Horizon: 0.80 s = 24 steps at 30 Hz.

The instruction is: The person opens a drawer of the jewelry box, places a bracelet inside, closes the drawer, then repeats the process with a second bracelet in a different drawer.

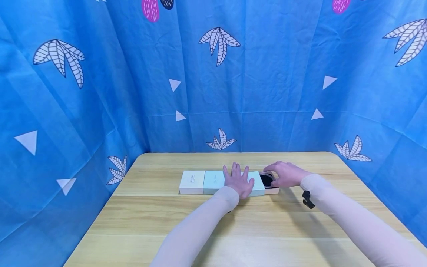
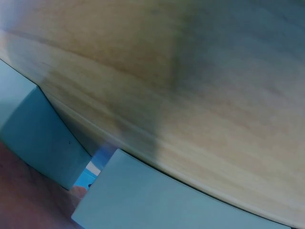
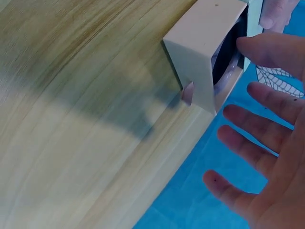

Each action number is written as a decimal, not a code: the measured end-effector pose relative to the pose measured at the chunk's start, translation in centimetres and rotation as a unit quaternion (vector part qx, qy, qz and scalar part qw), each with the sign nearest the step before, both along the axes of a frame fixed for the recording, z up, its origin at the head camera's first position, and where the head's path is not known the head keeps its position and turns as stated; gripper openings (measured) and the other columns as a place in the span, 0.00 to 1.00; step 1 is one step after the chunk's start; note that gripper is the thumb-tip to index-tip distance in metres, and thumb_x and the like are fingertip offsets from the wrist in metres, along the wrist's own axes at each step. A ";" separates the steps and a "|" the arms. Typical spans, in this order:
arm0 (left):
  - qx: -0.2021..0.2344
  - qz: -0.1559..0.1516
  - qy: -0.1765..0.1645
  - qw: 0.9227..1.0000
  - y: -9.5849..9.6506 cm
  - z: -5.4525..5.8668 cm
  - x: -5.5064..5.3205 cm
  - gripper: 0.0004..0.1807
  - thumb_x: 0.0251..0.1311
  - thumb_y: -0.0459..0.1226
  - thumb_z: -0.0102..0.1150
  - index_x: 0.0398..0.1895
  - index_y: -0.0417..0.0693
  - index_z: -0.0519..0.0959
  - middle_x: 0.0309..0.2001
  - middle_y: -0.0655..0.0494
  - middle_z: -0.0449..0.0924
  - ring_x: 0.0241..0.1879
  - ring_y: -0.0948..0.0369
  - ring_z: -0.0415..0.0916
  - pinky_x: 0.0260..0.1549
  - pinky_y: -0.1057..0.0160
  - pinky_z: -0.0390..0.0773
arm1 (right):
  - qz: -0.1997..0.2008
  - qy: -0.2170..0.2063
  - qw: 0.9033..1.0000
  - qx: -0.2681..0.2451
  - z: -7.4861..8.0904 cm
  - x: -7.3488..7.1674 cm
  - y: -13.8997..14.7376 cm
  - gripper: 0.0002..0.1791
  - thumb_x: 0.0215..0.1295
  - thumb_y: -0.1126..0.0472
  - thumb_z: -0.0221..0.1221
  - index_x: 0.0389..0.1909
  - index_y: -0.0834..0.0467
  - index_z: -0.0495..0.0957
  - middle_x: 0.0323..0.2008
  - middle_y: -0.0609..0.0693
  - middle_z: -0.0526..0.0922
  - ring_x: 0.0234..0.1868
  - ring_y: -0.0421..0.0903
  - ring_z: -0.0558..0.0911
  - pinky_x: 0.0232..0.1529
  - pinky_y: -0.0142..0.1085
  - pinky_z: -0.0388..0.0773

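Note:
My left hand (image 1: 238,182), fingers spread, rests on top of a light teal box (image 1: 256,187). From its right end projects a pale pink inner tray (image 1: 271,191) holding a dark round thing with a pale rim (image 1: 267,180); its kind cannot be made out. Over this tray is my right hand (image 1: 287,174). The right wrist view shows the right hand (image 3: 271,124) with fingers extended and apart, its thumb at the tray's open top. The tray end (image 3: 190,71) has a small notch. In the left wrist view only part of the left hand (image 2: 28,191) shows.
A white box (image 1: 192,181) with small lettering stands at the left end of the row, touching a second light teal box (image 1: 213,180). The left wrist view shows a narrow gap between the teal boxes. Patterned blue cloth (image 1: 277,74) surrounds the wooden table (image 1: 150,222).

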<state>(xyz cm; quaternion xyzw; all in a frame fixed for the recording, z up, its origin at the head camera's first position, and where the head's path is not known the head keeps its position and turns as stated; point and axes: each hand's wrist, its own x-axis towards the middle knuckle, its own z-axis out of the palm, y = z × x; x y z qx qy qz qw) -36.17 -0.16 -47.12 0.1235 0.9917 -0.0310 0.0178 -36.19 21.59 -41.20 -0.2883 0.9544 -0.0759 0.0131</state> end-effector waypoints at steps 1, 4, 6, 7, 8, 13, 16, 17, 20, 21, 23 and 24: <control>0.000 0.001 0.000 1.000 0.0 -0.1 -0.1 0.37 0.72 0.65 0.15 0.82 0.68 0.38 0.83 0.50 0.38 0.81 0.52 0.29 0.74 0.34 0.32 | -0.003 -0.001 1.000 -0.001 0.0 0.0 0.1 0.32 0.52 0.57 0.72 0.61 0.55 0.79 0.57 0.55 0.83 0.58 0.57 0.80 0.55 0.58 0.78; -0.004 0.002 0.001 1.000 0.0 -0.2 -0.3 0.38 0.72 0.66 0.14 0.82 0.70 0.38 0.83 0.51 0.38 0.81 0.52 0.29 0.74 0.34 0.33 | -0.011 -0.008 1.000 -0.004 0.1 0.2 0.5 0.33 0.52 0.56 0.71 0.62 0.55 0.79 0.58 0.56 0.82 0.59 0.58 0.79 0.56 0.59 0.77; -0.007 0.002 0.000 1.000 0.0 -0.3 -0.3 0.37 0.71 0.66 0.13 0.82 0.70 0.38 0.83 0.51 0.38 0.81 0.52 0.29 0.74 0.34 0.33 | -0.011 -0.007 1.000 -0.007 0.0 0.2 0.7 0.33 0.52 0.56 0.71 0.62 0.56 0.78 0.58 0.57 0.82 0.59 0.58 0.79 0.56 0.59 0.77; -0.009 0.002 -0.001 1.000 0.0 -0.3 -0.3 0.37 0.71 0.66 0.13 0.82 0.70 0.38 0.83 0.52 0.38 0.81 0.52 0.29 0.74 0.34 0.33 | -0.011 -0.009 1.000 -0.010 0.0 0.2 0.8 0.33 0.52 0.56 0.70 0.63 0.56 0.78 0.59 0.57 0.82 0.60 0.59 0.79 0.56 0.59 0.77; -0.009 0.002 -0.001 1.000 0.0 -0.3 -0.4 0.37 0.71 0.66 0.13 0.82 0.70 0.38 0.83 0.52 0.38 0.81 0.52 0.29 0.74 0.34 0.34 | -0.006 -0.008 1.000 -0.012 0.0 0.2 1.0 0.34 0.52 0.56 0.70 0.63 0.57 0.78 0.58 0.58 0.82 0.59 0.59 0.79 0.55 0.59 0.77; -0.008 -0.002 0.000 1.000 0.0 -0.3 -0.4 0.38 0.71 0.66 0.12 0.82 0.70 0.39 0.83 0.51 0.38 0.81 0.52 0.29 0.74 0.33 0.34 | -0.004 -0.018 1.000 -0.019 -0.2 0.2 1.7 0.36 0.50 0.57 0.70 0.64 0.57 0.76 0.59 0.58 0.81 0.59 0.59 0.79 0.55 0.58 0.78; -0.006 -0.004 0.002 1.000 0.0 -0.5 -0.4 0.38 0.71 0.66 0.13 0.82 0.69 0.39 0.83 0.51 0.38 0.81 0.52 0.29 0.74 0.33 0.33 | -0.001 -0.027 0.999 -0.019 -0.4 0.1 2.1 0.39 0.48 0.58 0.71 0.66 0.56 0.75 0.60 0.57 0.81 0.60 0.58 0.79 0.57 0.56 0.77; -0.004 -0.003 0.003 1.000 0.0 -0.5 -0.4 0.38 0.71 0.66 0.13 0.82 0.69 0.39 0.83 0.51 0.38 0.81 0.52 0.29 0.74 0.33 0.33 | 0.001 -0.029 0.999 -0.020 -0.4 0.1 2.2 0.39 0.47 0.58 0.71 0.66 0.56 0.75 0.61 0.56 0.81 0.61 0.58 0.78 0.57 0.55 0.77; 0.002 0.000 0.005 1.000 0.0 -0.7 -0.6 0.39 0.71 0.67 0.14 0.82 0.69 0.39 0.83 0.51 0.39 0.81 0.52 0.29 0.74 0.34 0.33 | 0.012 -0.036 0.999 -0.023 -0.5 0.0 2.4 0.42 0.46 0.58 0.72 0.67 0.58 0.73 0.62 0.57 0.80 0.62 0.58 0.78 0.59 0.55 0.77; 0.004 0.001 0.006 1.000 0.0 -0.8 -0.6 0.39 0.71 0.67 0.14 0.82 0.70 0.39 0.83 0.51 0.39 0.81 0.52 0.29 0.74 0.34 0.32 | 0.014 -0.042 0.999 -0.026 -0.5 0.0 2.4 0.42 0.47 0.58 0.73 0.68 0.58 0.73 0.62 0.57 0.80 0.62 0.58 0.78 0.60 0.55 0.76; 0.006 0.002 0.007 1.000 0.1 -0.8 -0.6 0.38 0.71 0.66 0.15 0.82 0.70 0.40 0.83 0.51 0.39 0.81 0.52 0.30 0.74 0.34 0.32 | 0.018 -0.054 0.998 -0.032 -0.5 0.0 2.5 0.44 0.47 0.58 0.74 0.69 0.59 0.71 0.63 0.58 0.78 0.62 0.59 0.77 0.61 0.56 0.75; 0.006 0.001 0.007 1.000 0.1 -0.9 -0.6 0.38 0.71 0.66 0.15 0.82 0.69 0.40 0.83 0.51 0.39 0.81 0.52 0.29 0.74 0.34 0.32 | 0.021 -0.061 0.997 -0.035 -0.5 0.1 2.5 0.45 0.47 0.58 0.74 0.69 0.60 0.70 0.64 0.59 0.78 0.62 0.60 0.77 0.61 0.57 0.75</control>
